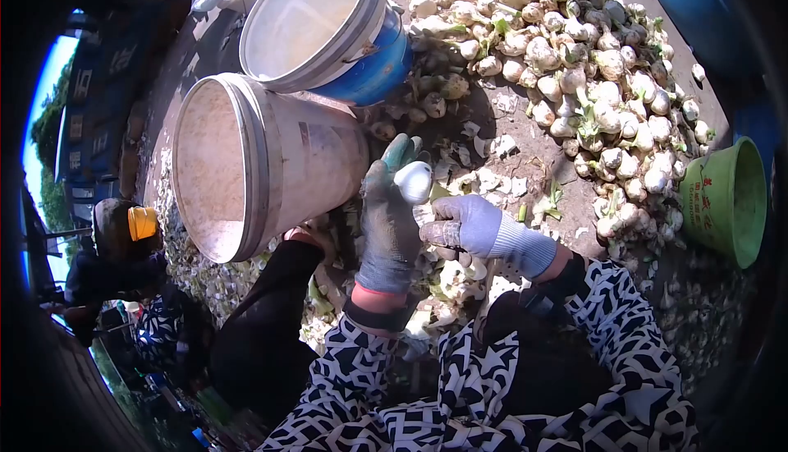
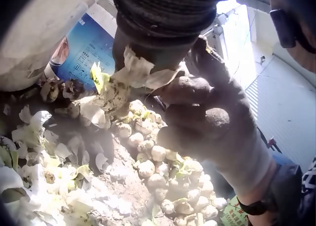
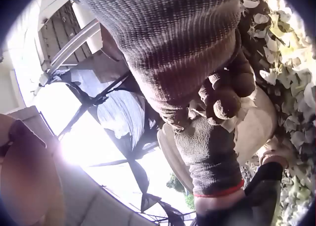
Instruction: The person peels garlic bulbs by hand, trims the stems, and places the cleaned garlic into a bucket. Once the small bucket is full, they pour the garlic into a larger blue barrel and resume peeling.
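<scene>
In the head view, my gloved left hand [image 1: 387, 218] holds a smooth white garlic bulb [image 1: 413, 183] at its fingers, near the middle. Just right of and below the bulb is my gloved right hand [image 1: 472, 226], its fingers curled close to the left palm. Seen from the left wrist, papery garlic skin [image 2: 140, 70] runs from the left hand to between the right thumb and forefinger. The right wrist view shows the curled right fingers [image 3: 227, 103] beside the left glove; the bulb is hidden there.
A big heap of garlic bulbs [image 1: 574, 66] spreads across the ground ahead and right. Two buckets stand at left, a whitish one [image 1: 304, 152] and a blue-and-white one [image 1: 386, 62]. A green bucket [image 1: 718, 206] is far right. Peeled skins [image 1: 451, 284] litter the ground under my hands.
</scene>
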Tool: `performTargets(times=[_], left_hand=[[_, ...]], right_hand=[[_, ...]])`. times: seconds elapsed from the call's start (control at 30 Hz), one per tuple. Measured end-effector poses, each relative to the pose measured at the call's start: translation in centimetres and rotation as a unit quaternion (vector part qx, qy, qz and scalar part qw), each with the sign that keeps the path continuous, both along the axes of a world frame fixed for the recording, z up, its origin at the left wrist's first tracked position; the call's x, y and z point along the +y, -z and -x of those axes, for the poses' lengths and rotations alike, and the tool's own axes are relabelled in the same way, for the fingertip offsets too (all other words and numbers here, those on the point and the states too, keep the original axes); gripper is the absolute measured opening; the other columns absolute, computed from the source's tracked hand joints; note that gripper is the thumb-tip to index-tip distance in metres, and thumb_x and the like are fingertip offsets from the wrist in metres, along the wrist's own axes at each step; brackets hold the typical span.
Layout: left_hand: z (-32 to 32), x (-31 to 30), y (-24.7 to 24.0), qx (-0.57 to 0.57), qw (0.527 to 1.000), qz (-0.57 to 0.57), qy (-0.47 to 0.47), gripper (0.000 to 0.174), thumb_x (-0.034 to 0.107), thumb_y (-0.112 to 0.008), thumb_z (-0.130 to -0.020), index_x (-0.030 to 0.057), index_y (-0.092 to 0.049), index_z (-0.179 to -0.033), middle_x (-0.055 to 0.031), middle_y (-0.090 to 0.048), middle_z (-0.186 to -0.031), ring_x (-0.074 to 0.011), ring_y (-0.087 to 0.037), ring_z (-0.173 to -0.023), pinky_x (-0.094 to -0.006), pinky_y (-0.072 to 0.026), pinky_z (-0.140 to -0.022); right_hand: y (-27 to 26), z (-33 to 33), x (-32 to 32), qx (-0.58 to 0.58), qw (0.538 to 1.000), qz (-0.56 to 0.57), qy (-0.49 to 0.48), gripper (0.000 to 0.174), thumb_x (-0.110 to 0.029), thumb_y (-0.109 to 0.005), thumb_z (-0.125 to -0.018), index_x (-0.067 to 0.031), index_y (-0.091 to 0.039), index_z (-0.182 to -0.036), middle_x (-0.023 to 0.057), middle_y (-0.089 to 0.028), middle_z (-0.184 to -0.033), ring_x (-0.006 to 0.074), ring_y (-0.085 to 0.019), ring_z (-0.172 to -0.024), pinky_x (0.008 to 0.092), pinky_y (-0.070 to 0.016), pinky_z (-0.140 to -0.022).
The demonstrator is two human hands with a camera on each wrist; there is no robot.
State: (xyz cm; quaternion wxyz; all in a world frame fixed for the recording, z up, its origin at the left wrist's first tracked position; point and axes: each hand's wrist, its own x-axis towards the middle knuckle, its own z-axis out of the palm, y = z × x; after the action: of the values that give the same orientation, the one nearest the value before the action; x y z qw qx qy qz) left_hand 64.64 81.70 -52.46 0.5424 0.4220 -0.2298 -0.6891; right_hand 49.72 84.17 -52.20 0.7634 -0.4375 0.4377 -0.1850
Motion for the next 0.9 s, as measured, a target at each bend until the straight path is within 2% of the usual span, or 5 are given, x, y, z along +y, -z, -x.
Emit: performTargets(times=[0.1,0.17,0.23,0.5,0.9], left_hand=[[-1.1,0.0,-2.4,-0.066,0.997,0.006,-0.025,0.055,0.043,-0.043,-0.097,0.003,-0.044,-0.135,-0.0121,-0.05,-0.133,-0.0246,-0.053,-0.116,-0.0375,-0.0473,-0.093],[-2.4,0.1,-5.7,-0.186,0.975,0.106,-0.057,0.051,0.038,-0.04,-0.1,-0.0007,-0.044,-0.133,-0.0142,-0.053,-0.125,-0.0221,-0.058,-0.105,-0.0307,-0.0495,-0.088],[-6.9,0.0,-8.1,-0.516,0.829,0.195,-0.097,0.052,0.039,-0.034,-0.101,-0.0028,-0.046,-0.131,-0.0162,-0.054,-0.124,-0.0244,-0.06,-0.103,-0.0329,-0.0493,-0.09],[-9.7,-2.7,-13.3,-0.707,0.568,0.346,-0.238,0.063,0.044,-0.049,-0.094,-0.0054,-0.043,-0.132,-0.0202,-0.044,-0.137,-0.0281,-0.046,-0.125,-0.0422,-0.0364,-0.103],[0.3,-1.1,3.2,-0.363,0.898,0.233,0.086,0.081,0.002,-0.078,-0.072,0.0031,-0.034,-0.14,-0.011,-0.041,-0.137,-0.0189,-0.047,-0.12,-0.0336,-0.0412,-0.102]], right_hand=[[1.2,2.0,0.2,-0.117,0.969,-0.139,-0.165,0.034,-0.024,-0.068,-0.087,-0.0021,-0.061,-0.111,0.0093,-0.068,-0.089,0.014,-0.065,-0.071,0.028,-0.0529,-0.062],[6.3,2.3,2.2,-0.067,0.937,0.298,-0.168,0.035,-0.022,-0.063,-0.087,-0.0089,-0.059,-0.119,0.0124,-0.068,-0.096,0.0223,-0.068,-0.082,0.0368,-0.0538,-0.073],[4.0,2.9,-0.3,0.375,0.815,0.236,-0.372,0.05,-0.02,-0.05,-0.084,-0.0134,-0.046,-0.133,0.0167,-0.065,-0.104,0.0346,-0.064,-0.094,0.0437,-0.0509,-0.08],[9.3,2.3,-18.4,0.616,0.708,0.301,-0.168,0.042,-0.02,-0.059,-0.081,-0.007,-0.058,-0.121,0.0155,-0.058,-0.125,0.0284,-0.057,-0.114,0.0407,-0.0474,-0.092],[5.5,3.9,-7.1,-0.158,0.964,0.08,0.198,0.033,-0.03,-0.064,-0.09,-0.004,-0.062,-0.111,0.0026,-0.066,-0.098,0.0083,-0.061,-0.078,0.0228,-0.05,-0.064]])
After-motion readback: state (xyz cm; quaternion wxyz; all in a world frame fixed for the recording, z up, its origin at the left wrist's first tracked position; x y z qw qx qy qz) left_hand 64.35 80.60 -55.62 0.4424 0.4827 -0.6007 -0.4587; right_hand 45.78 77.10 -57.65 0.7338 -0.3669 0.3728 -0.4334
